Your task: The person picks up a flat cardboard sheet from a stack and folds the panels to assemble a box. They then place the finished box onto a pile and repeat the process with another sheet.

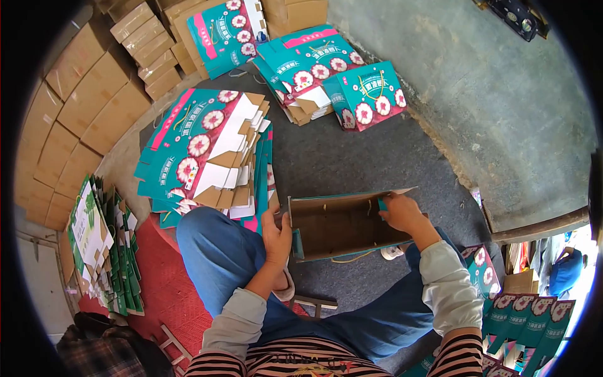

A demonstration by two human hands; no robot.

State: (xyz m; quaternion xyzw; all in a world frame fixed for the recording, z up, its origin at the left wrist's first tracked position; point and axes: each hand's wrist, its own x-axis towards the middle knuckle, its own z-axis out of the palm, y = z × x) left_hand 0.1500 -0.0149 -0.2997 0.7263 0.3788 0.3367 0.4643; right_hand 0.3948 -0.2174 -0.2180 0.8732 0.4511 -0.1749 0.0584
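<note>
A teal cardboard gift box (353,249) lies in front of me between my knees, its open side facing up and its bare brown inside showing. A yellow cord handle (353,258) hangs out along its near side. At the box's right end, my right hand (402,212) is closed around the edge, fingertips reaching inside by a small teal flap. My left hand (276,237) stands upright against the left end, fingers stretched and slightly apart. Whether its fingertips also grip the edge cannot be made out.
Flat printed cartons (201,151) are piled at left, with another pile (308,63) behind. A finished box (367,97) stands by the wall. Brown cartons (88,94) line the left side. Green cartons (103,245) and a small stool (314,305) are nearby; more boxes (527,320) stand right.
</note>
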